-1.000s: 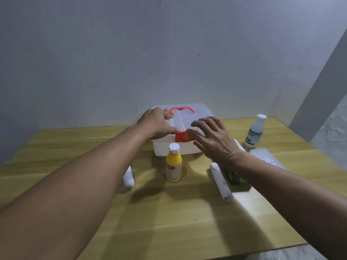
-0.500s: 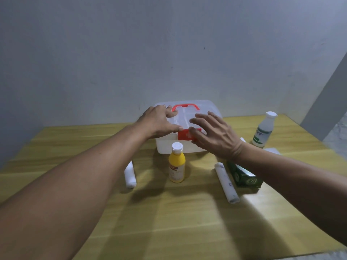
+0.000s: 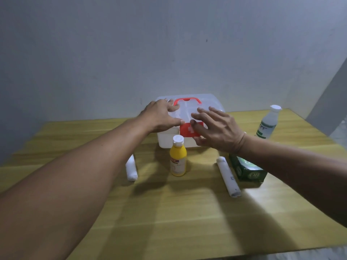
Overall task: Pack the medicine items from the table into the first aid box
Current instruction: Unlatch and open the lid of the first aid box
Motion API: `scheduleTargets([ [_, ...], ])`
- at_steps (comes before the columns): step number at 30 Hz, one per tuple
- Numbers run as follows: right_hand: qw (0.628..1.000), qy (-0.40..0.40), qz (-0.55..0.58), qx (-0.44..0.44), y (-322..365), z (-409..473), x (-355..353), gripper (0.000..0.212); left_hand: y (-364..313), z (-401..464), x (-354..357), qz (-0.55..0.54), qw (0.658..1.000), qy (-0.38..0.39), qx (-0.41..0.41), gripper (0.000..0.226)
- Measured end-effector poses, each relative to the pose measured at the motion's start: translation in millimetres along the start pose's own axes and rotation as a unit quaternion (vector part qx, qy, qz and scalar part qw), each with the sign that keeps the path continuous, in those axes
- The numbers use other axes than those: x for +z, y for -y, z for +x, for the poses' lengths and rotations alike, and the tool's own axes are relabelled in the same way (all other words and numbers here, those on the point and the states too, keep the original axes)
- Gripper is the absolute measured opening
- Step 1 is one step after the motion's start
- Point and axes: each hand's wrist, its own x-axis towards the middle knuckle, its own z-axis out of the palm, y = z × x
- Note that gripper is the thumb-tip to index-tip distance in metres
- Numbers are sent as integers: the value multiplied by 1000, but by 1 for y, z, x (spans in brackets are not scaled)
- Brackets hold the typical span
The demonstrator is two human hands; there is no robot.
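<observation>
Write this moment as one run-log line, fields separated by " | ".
stage: opening box | first aid box: closed | left hand: on lid | right hand: at red latch | yellow bottle: unpacked

The translucent white plastic first aid box with a red handle (image 3: 189,111) sits at the wooden table's (image 3: 169,222) far edge. Before it stands a yellow plastic bottle (image 3: 178,160), between a short white gauze roll (image 3: 131,168) leftward and a long white gauze roll (image 3: 228,176) rightward. A green cardboard carton (image 3: 247,170) lies just beside the long roll; a clear plastic bottle with a white cap (image 3: 268,122) stands toward the far right corner.
</observation>
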Motion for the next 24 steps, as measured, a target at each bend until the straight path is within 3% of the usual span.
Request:
scheduleTargets([
  [7,996,61,60,29,-4,6,-18,24,-5,-4,-12,-154,986,66,-12,53],
  [12,986,105,103,75,-9,18,-28,28,-1,-12,-12,-241,969,-5,-60,77],
  [19,962,54,168,208,-22,48,-44,21,4,-23,-1,-378,919,-72,-90,111],
  [24,943,37,184,275,-43,73,-42,22,6,-16,13,-399,901,-113,-126,101],
])
